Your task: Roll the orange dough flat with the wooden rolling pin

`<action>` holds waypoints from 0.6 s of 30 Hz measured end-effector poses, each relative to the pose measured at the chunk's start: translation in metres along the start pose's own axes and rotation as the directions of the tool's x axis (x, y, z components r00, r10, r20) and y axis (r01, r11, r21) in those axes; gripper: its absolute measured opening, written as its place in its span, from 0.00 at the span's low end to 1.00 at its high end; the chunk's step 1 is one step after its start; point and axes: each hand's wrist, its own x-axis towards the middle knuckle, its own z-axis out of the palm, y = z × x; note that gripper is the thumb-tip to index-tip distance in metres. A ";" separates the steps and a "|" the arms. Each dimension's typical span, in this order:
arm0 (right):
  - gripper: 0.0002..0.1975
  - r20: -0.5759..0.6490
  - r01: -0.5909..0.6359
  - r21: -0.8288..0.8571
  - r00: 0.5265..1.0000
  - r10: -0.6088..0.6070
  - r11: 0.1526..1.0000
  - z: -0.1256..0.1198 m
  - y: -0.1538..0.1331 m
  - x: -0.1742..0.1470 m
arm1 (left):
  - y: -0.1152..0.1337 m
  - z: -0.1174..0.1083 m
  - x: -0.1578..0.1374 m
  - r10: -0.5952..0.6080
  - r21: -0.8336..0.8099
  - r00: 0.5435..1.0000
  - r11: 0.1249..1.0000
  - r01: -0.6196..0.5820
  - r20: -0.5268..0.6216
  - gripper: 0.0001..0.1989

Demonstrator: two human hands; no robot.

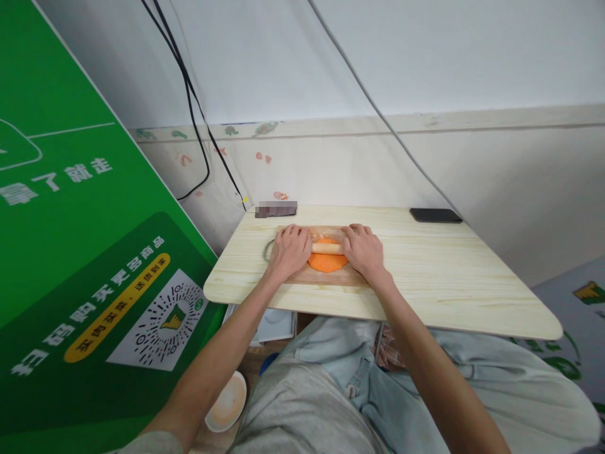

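I hold the rolling pin [328,249] by its ends in my left hand [290,250] and right hand [366,250], across the orange dough [328,263] on the wooden board [326,279], and would do well to press both sides equally so the dough thins evenly.

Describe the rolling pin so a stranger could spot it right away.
On the pale wood-grain table, find the brown board. The rolling pin lies sideways across it, its ends under the left hand and the right hand. Unlike the flat orange piece beneath it, it is a slim, pale rod.
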 end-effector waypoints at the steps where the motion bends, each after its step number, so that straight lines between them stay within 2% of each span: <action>1: 0.23 0.001 0.000 0.002 1.000 0.000 1.000 0.000 0.000 -0.001 | 0.000 0.000 -0.001 -0.001 -0.006 1.000 1.000 0.001 -0.001 0.17; 18: 0.20 -0.017 0.024 0.031 1.000 -0.024 0.999 -0.002 -0.001 -0.016 | 0.007 -0.011 -0.019 0.015 -0.051 1.000 0.999 -0.016 -0.014 0.17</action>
